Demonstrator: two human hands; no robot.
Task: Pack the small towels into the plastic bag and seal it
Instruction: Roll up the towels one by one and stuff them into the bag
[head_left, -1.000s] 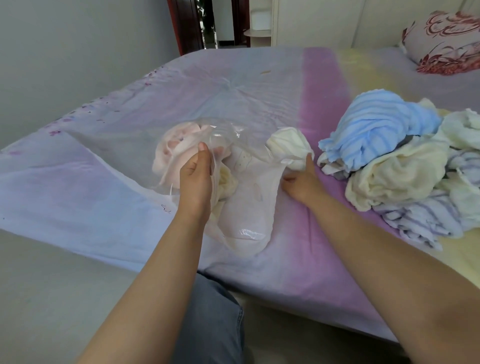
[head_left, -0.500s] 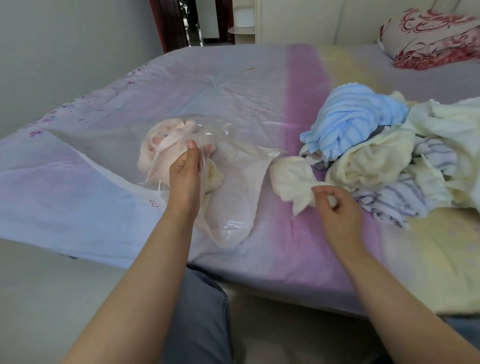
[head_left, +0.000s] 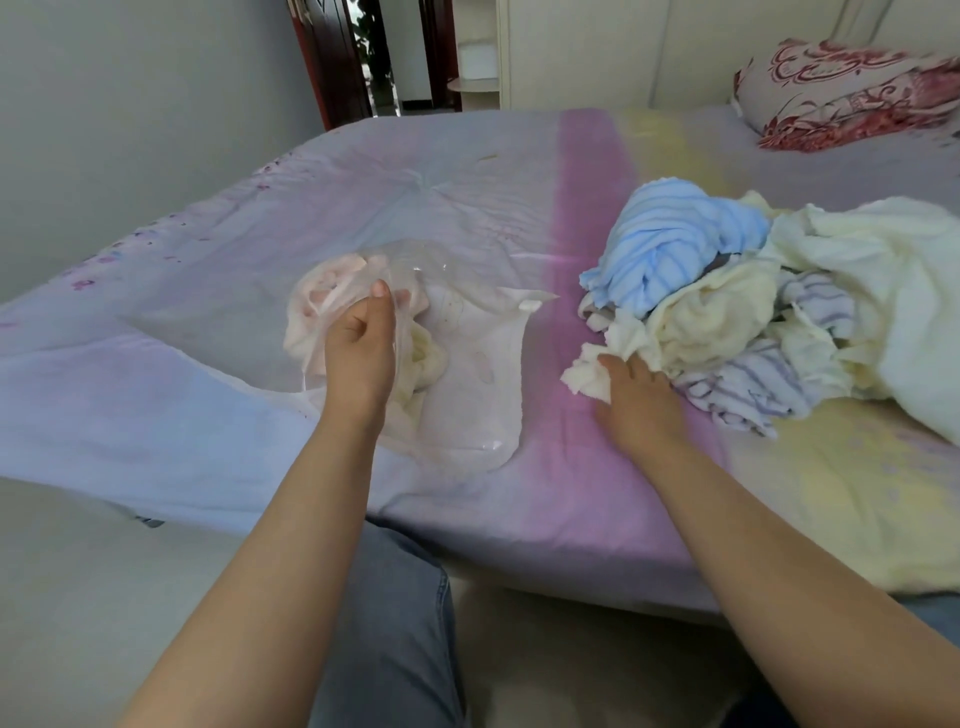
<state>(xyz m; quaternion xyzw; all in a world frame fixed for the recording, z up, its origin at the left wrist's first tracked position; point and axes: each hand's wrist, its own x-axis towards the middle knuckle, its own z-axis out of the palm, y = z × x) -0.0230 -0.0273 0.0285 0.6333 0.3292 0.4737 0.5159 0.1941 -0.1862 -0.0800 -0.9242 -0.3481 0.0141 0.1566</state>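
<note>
A clear plastic bag (head_left: 467, 364) lies on the bed with its mouth toward me. Inside it are a pink towel (head_left: 322, 306) and a cream towel (head_left: 423, 358). My left hand (head_left: 358, 348) pinches the bag's upper edge and holds it up. To the right sits a pile of small towels (head_left: 753, 312): a blue striped one (head_left: 670, 244), cream ones and purple-striped ones (head_left: 743, 384). My right hand (head_left: 634, 395) rests at the pile's near left edge, fingers closed on a small white towel (head_left: 587, 374).
The bed (head_left: 467, 197) has a lilac, pink and yellow quilted cover; its near edge runs just above my knees. A red patterned pillow (head_left: 841, 93) lies at the far right. A grey wall stands left, a doorway behind.
My right hand has carried the white towel from beside the bag's mouth back down to the pile's edge on the bed. My left hand keeps hold of the bag.
</note>
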